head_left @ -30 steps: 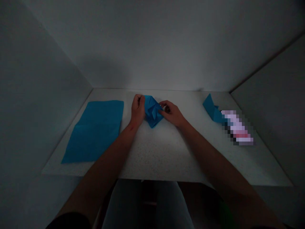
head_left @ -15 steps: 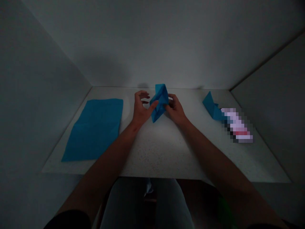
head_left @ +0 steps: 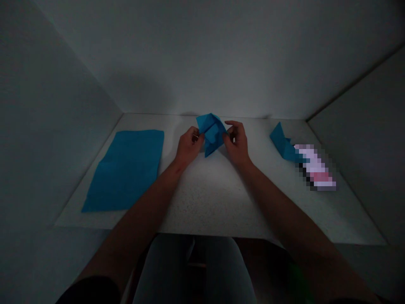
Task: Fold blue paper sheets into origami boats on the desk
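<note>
A folded piece of blue paper [head_left: 212, 131] with several creased flaps is held up over the back middle of the table. My left hand [head_left: 190, 145] pinches its left edge between thumb and curled fingers. On the opposite side my right hand [head_left: 236, 141] grips the right edge, thumb in front and the index finger raised and bent. The fingertips behind the paper are partly hidden.
A flat blue sheet [head_left: 126, 169] lies on the white table [head_left: 202, 198] at the left. To the right stands another folded blue paper shape [head_left: 282, 143], touching or overlapping a pixelated object [head_left: 316, 169]. Walls enclose the back and both sides.
The folded paper has turned and its flaps now spread more to the left. My left fingers, spread before, have closed on its left edge. My right index finger has lifted.
</note>
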Demonstrator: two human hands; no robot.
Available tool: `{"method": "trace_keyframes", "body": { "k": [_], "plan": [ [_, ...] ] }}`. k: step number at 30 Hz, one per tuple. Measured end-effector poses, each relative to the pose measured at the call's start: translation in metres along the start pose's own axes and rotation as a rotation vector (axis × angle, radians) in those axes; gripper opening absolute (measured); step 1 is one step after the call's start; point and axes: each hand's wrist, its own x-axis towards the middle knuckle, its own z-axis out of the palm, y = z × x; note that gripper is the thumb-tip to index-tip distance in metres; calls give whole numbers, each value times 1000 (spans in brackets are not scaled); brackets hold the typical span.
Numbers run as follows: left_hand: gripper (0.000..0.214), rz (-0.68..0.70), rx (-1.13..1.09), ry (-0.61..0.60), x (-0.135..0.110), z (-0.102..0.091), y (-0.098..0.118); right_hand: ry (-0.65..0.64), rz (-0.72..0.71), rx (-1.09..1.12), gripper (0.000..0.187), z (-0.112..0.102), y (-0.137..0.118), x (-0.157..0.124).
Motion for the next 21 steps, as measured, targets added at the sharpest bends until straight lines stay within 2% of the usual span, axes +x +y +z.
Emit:
{"method": "trace_keyframes", "body": {
  "k": [4,7,9,14,18,21],
  "plan": [
    [16,-61,-104,29,2,2,0,34,6,-50,26,-2,1,2],
    [12,-50,-113,70,3,1,1,58,-14,-112,26,-3,2,4],
    [15,-55,-134,86,5,0,1,85,-30,-127,27,-3,5,5],
    [29,-198,-309,61,7,-2,-2,118,-22,-126,27,-3,9,6],
    [28,-127,-316,23,4,-2,4,79,-81,-197,12,-4,5,4],
    [21,-76,-281,-26,2,-2,11,-1,-122,-246,13,-3,1,4]
  ]
}}
